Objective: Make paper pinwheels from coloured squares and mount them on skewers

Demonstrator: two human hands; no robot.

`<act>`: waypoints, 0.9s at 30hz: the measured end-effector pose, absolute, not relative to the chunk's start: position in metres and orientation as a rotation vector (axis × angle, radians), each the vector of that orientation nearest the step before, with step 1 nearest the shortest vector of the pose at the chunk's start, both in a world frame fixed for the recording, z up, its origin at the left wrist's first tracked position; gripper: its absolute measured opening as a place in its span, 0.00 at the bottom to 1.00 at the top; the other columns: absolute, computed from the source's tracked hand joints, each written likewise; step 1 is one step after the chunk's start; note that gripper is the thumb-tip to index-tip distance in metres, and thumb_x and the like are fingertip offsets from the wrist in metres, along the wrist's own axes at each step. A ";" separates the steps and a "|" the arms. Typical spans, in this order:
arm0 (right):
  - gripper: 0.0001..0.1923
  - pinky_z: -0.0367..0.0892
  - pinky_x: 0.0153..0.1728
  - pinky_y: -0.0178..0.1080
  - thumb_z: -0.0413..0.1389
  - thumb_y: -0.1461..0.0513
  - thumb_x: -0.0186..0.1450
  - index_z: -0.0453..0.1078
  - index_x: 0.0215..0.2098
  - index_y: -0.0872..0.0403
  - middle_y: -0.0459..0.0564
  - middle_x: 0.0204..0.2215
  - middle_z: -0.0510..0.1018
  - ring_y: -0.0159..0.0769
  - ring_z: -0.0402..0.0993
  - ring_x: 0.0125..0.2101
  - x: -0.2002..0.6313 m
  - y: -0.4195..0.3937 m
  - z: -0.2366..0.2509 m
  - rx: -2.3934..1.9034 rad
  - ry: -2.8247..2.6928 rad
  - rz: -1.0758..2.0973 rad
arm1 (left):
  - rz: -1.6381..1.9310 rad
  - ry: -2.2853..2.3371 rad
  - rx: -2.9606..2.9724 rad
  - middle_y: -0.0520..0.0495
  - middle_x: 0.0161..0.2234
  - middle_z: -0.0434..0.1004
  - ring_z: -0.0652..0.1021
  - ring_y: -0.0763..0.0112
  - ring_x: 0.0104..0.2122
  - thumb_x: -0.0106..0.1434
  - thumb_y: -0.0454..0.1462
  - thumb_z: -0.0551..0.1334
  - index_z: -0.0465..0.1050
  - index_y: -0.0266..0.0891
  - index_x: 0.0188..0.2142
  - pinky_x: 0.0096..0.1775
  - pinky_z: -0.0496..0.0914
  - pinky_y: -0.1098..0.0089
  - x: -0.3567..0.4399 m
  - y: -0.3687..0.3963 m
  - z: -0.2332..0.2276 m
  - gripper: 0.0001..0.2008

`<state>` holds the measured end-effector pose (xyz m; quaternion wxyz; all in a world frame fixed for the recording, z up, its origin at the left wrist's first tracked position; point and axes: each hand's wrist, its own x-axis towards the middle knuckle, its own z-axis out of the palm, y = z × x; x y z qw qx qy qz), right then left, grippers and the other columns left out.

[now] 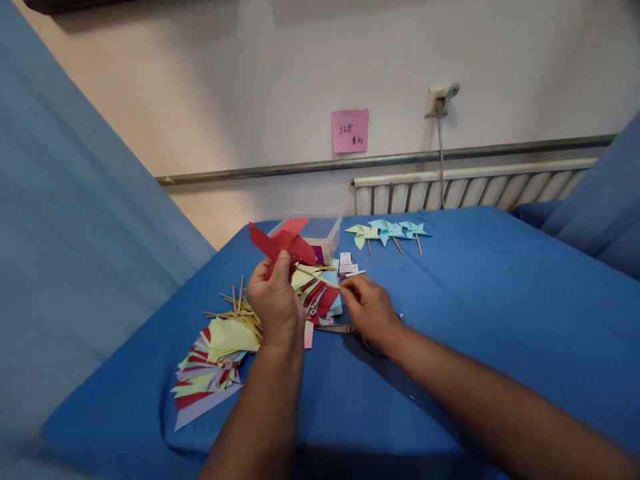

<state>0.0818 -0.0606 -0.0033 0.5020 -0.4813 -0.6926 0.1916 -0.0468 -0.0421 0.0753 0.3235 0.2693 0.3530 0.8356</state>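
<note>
Folded red paper pinwheel (283, 245) sits pinched in the left hand (274, 303), thumb up against its lower fold, other fingers curled behind; raised above the blue cloth-covered table (475, 300), near its far left part. Thin wooden stick (320, 277) runs from the pinwheel's back toward the right hand (369, 308), whose fingertips pinch the stick's end; remaining fingers bent loosely. Under and between both hands: loose heap of cut red, yellow and blue paper pieces (320, 297). Metal scissors (345, 329) lie flat just beneath the right hand, handles hidden by the wrist. Left of the left wrist, a fanned stack of coloured paper squares (213, 367) toward the table's near left edge, with a bundle of wooden sticks (237, 308) lying on its far side. Behind the pinwheel, a clear plastic box (320, 233) at the far edge. Small white box (345, 262) beside it. Three finished pale pinwheels on sticks (390, 232) lie in a row along the far edge.
</note>
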 end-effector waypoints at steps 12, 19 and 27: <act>0.12 0.57 0.23 0.33 0.59 0.53 0.58 0.71 0.27 0.54 0.42 0.19 0.70 0.30 0.62 0.21 0.158 -0.055 -0.004 -1.099 -1.333 0.864 | 1.803 1.176 0.793 0.52 0.26 0.78 0.76 0.71 0.20 0.44 0.42 0.71 0.72 0.37 0.35 0.22 0.71 0.71 -0.030 -0.040 0.046 0.19; 0.15 0.57 0.23 0.34 0.65 0.52 0.52 0.71 0.27 0.55 0.41 0.19 0.69 0.28 0.60 0.20 0.172 -0.047 -0.001 -0.987 -1.125 1.031 | 1.640 1.039 0.775 0.50 0.25 0.77 0.75 0.76 0.22 0.43 0.38 0.72 0.73 0.34 0.31 0.27 0.70 0.75 -0.025 -0.037 0.042 0.16; 0.16 0.59 0.25 0.33 0.67 0.52 0.52 0.72 0.30 0.54 0.43 0.24 0.70 0.28 0.63 0.23 0.168 -0.044 -0.003 -0.778 -0.816 1.220 | 1.327 0.954 0.814 0.47 0.26 0.78 0.76 0.75 0.25 0.45 0.38 0.73 0.76 0.33 0.29 0.33 0.71 0.72 -0.005 -0.050 0.025 0.14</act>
